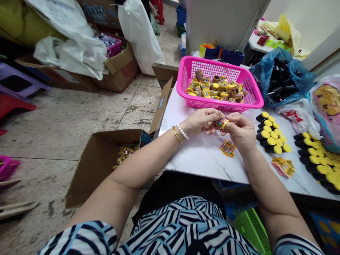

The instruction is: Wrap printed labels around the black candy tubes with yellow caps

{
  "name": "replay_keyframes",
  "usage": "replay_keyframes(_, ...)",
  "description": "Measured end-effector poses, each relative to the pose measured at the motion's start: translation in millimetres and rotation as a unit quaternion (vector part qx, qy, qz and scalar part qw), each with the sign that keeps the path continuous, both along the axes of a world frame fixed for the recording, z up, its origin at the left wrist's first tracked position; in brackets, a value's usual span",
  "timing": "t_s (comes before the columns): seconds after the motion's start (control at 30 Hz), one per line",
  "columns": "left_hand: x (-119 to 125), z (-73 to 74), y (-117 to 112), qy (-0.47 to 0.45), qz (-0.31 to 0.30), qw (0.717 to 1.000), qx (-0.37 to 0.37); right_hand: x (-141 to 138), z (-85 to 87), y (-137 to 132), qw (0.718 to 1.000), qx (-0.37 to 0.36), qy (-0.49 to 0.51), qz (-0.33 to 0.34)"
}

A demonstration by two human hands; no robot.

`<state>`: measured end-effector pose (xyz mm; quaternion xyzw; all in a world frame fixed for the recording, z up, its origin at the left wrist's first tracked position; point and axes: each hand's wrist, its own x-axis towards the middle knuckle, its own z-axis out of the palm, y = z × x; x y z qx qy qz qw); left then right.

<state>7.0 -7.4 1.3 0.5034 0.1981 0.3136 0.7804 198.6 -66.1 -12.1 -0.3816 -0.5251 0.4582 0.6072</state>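
Note:
Both my hands meet over the white table [191, 152], just in front of a pink basket [220, 65]. A small yellow-capped cylinder with a colourful printed label [222, 122] is between them. My left hand [205, 120] pinches its left end, and my right hand [239, 129] grips the right end by the yellow cap. Below the hands lies a small pile of printed labels [227, 148]. Many similar labelled cylinders [212, 86] fill the basket loosely.
Right of my hand lie rows of black cylinders with yellow caps [271, 136], more rows [316, 156] and another label pile [283, 167]. A blue bag of black pieces [281, 78] stands behind. At the table's left is an open cardboard box [90, 163] holding small yellow items.

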Motion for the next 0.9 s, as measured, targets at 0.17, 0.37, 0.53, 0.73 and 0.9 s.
replay_keyframes(0.17, 0.5, 4.8, -4.0, 0.021, -0.005, 0.999, -0.031, 2.4, 0.0, -0.2, 1.000, -0.009, 0.014, 0.003)
replay_keyframes(0.37, 4.6, 3.2, -5.6, 0.055, 0.010, 0.996, -0.072, 0.0, -1.9, -0.8, 0.999, 0.023, -0.038, -0.025)
replay_keyframes(0.53, 8.4, -0.1, -5.7, 0.075, 0.036, 0.988, -0.127, -5.0, -4.6, -1.5, 0.995, 0.041, -0.063, -0.058)
replay_keyframes(0.73, 6.1, 2.7, -4.8, 0.063, 0.025, 0.982, -0.178, -3.8, 1.1, -0.7, 0.985, 0.087, -0.141, -0.044)
replay_keyframes(0.9, 5.7, 3.2, -5.1, 0.017, 0.010, 0.984, -0.175, -3.3, -4.3, 0.3, 0.993, 0.065, -0.081, -0.056)
